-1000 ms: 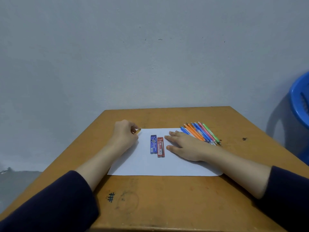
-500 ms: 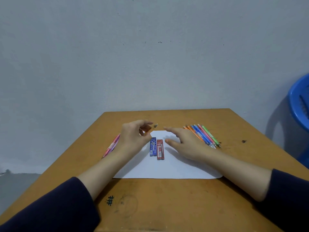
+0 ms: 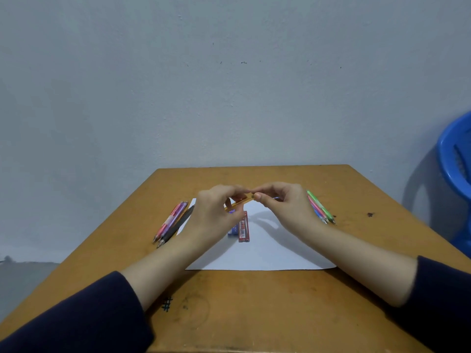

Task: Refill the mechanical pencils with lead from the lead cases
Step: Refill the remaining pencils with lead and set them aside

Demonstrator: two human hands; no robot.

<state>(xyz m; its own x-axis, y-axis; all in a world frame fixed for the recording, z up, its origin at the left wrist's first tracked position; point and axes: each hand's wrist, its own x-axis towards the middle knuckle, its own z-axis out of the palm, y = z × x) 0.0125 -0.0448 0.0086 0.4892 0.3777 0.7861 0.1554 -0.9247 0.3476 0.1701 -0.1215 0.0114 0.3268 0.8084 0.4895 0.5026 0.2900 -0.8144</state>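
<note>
Both hands are raised just above the white sheet of paper (image 3: 267, 253) near the middle of the wooden table (image 3: 254, 307). The left hand (image 3: 216, 215) has its fingers curled around an orange pencil (image 3: 237, 203), which slants up toward the right. The right hand (image 3: 283, 206) pinches the upper end of that pencil between thumb and forefinger; its other fingers are loosely bent. What exactly sits under the pinch is too small to make out, possibly the pencil's cap.

Under the hands, 2 lead cases lie side by side on the paper, touching: a blue case (image 3: 232, 230), partly hidden by the left hand, and a red case (image 3: 244, 228) to its right.

A bunch of pink, purple and dark pencils (image 3: 170, 222) lies at the paper's left edge, tips pointing toward the person. Another bunch of green, pink and blue pencils (image 3: 319, 210) lies to the right, partly behind the right hand. Dark sleeves (image 3: 76, 324) cover both forearms. A blue plastic chair (image 3: 456, 174) stands beside the table on the right, against the grey wall (image 3: 229, 85).
</note>
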